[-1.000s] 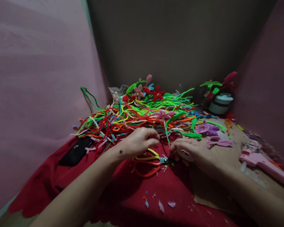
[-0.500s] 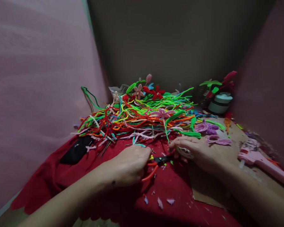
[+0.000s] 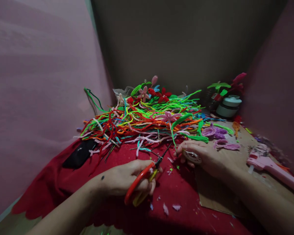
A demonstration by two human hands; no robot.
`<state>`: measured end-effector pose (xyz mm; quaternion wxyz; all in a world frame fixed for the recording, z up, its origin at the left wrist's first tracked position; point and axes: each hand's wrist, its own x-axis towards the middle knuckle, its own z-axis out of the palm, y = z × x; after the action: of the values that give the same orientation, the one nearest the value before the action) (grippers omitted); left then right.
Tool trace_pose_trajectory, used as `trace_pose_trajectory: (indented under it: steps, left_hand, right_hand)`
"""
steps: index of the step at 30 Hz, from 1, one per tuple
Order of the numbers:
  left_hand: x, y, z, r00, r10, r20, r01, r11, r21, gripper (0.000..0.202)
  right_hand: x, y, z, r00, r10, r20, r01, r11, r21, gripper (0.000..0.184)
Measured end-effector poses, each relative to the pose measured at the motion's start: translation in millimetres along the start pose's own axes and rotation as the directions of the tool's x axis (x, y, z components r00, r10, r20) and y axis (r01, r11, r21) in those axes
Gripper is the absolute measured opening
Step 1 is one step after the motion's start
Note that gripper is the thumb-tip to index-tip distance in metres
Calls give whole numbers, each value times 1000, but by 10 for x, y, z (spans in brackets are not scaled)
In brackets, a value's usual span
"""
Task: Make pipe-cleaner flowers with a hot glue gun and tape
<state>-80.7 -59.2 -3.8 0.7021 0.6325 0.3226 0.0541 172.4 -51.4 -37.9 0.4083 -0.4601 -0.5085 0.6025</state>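
Observation:
My left hand is closed around scissors with red and yellow handles. Their dark blades slant up and to the right, clear of my right hand. With its fingers pinched, my right hand grips the green stem of a pink pipe-cleaner flower that stands upright and has a long green leaf. A white, ring-shaped spool hangs at the fingers of this same hand; how it is held is partly hidden. Small scraps lie on the red cloth between the hands.
A heap of coloured pipe cleaners spreads across the back, with finished flowers on top. A black phone lies at left. To the right are purple petals, cardboard, a pink glue gun and a lidded jar.
My left hand has drawn back left and slightly down with the scissors. Their blades, earlier beside my right fingers, now point up and away. My right hand and the flower have hardly moved.

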Motion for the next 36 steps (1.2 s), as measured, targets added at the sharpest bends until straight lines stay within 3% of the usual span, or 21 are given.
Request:
trace_pose_trajectory:
  steps: [5,16,22,30,32,34,36]
  left_hand:
    - [106,-11,51,1000,-28,15,29,995,-97,26]
    - [283,20,61,998,1,57,3,998,-56,12]
    - [333,-15,74,1000,-15,-7,15,997,-79,28]
    - [156,33,13,1000,-26,8,26,1000,4,24]
    - [59,60,-29,1000,-24,19,22,998,56,25]
    - [-20,78,-87,1000,-2,-28,9,966,259,18]
    - [-63,80,-150,993,70,-90,-18,876,482,16]
  right_hand:
    - [-2,0,5,1000,-16,12,17,1000,-16,18]
    - [-19,-27,28,1000,-17,20,18,998,-58,19]
    - [-41,-41,39,1000,-16,2,16,998,-61,18]
    - [-54,-30,39,1000,1,-24,-2,999,-40,22]
    - [-46,-7,21,1000,-14,-11,13,999,-50,21]
    - [-36,15,3,1000,-23,-4,23,998,-63,20]
    - [-25,28,-13,1000,-21,-3,21,997,-72,20]
